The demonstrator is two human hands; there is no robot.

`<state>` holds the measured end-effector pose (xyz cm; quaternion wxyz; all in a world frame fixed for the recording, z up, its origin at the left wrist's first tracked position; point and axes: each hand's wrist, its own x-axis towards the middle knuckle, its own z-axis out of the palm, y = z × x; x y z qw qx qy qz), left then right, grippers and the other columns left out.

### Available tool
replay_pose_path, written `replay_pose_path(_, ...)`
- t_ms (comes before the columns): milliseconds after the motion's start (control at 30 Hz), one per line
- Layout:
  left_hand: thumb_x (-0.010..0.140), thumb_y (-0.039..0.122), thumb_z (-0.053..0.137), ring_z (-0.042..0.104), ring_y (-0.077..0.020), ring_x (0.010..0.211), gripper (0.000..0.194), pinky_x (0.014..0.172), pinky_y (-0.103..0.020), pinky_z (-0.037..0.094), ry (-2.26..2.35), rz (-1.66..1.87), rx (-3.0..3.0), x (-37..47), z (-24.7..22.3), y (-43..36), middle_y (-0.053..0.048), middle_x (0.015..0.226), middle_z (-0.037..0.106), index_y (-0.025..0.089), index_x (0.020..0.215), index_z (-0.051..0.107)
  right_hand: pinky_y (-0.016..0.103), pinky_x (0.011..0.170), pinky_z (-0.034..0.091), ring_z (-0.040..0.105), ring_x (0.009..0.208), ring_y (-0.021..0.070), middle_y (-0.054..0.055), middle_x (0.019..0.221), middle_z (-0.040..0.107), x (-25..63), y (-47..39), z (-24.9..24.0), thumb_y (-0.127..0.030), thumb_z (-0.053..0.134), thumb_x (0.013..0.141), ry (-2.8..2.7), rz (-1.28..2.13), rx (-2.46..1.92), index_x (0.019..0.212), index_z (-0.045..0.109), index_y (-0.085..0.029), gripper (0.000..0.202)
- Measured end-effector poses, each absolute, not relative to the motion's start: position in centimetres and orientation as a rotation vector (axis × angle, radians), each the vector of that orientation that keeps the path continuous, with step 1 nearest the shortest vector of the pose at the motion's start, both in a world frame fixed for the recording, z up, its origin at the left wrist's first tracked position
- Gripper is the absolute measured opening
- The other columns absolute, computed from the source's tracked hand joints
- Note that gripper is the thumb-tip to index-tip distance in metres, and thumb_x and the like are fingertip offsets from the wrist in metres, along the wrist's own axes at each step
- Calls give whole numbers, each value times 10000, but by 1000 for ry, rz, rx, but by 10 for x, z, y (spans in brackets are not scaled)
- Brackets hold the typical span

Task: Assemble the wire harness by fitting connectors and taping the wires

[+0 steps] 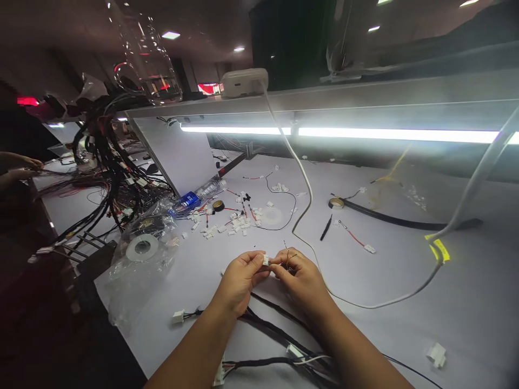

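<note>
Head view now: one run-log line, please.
left hand: holds white connector | right hand: holds thin wires beside it | near forearms: black cables | beyond: loose connectors

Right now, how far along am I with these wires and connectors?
Looks done: the short red lead and the black cables below your hands already carry white connectors. In hand: your left hand holds a small white plug, your right hand thin wires beside it; I can't tell if they're seated. Probably left: those wires' loose ends and some scattered white housings.
</note>
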<state>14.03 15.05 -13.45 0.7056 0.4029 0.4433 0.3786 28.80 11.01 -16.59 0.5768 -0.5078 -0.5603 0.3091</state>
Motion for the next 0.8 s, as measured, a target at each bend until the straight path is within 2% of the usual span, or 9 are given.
replay_pose_path(600,776,299,716,611,-132,819,224,728,-216,514,1008,861,847,147,-137,146,-66,903,640,118,895,655,279,697,437,546,773,163,30,828,568,284,109,-165,-130,522,846,-1445,505,-1175,786,591,-188,108)
replay_pose_path(700,781,336,704,613,-141,812,253,730,-233,511,1041,854,964,146,-137,147,-63,879,643,121,903,651,281,705,435,551,771,164,25,834,575,285,109,-164,-144,537,850,-1473,548,-1199,788,600,-194,102)
replay_pose_path(800,783,352,694,620,-156,811,275,743,-260,509,1090,862,1163,139,-140,154,-52,868,654,145,956,644,276,760,437,565,839,164,31,893,592,289,111,-165,-214,489,925,-1490,619,-1137,865,628,-208,152)
